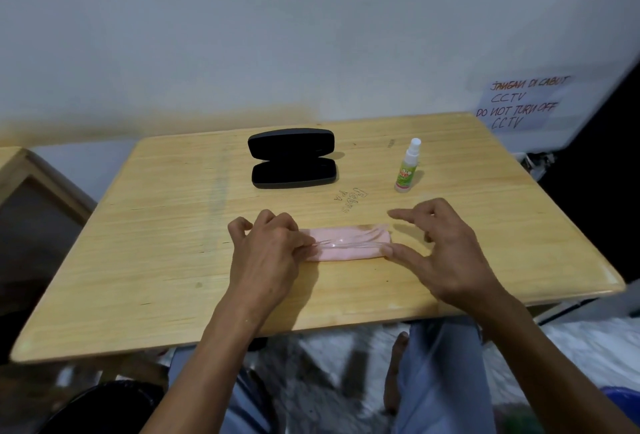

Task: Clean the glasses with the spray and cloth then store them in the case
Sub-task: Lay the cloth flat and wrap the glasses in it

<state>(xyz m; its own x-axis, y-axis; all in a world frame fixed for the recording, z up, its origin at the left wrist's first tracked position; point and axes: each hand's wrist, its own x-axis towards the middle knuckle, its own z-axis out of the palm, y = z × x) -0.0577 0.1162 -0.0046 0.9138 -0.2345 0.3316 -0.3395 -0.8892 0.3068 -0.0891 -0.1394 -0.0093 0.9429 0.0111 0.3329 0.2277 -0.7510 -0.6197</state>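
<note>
Pink cloth [346,243] lies on the wooden table [173,260], folded into a long strip whose long axis runs left to right in front of the person. On top of it lie the glasses [341,244], clear and hard to make out; they look folded and lie along the same direction as the cloth.

The left hand [266,253] is at the left end, and its curled fingers seem to pinch the glasses there, though the exact contact is not sharp. The right hand [440,253] is at the right end with fingers spread and mostly straight; its thumb touches the end of the cloth, and it holds nothing.

The black case [292,158] stands open farther back, a little left of the middle, with its long side also left to right. The spray bottle [408,165] stands upright behind the right hand, well apart from the case.

I judge that the spray is the next need, and the right hand is nearer to it, while the left can keep the glasses.
</note>
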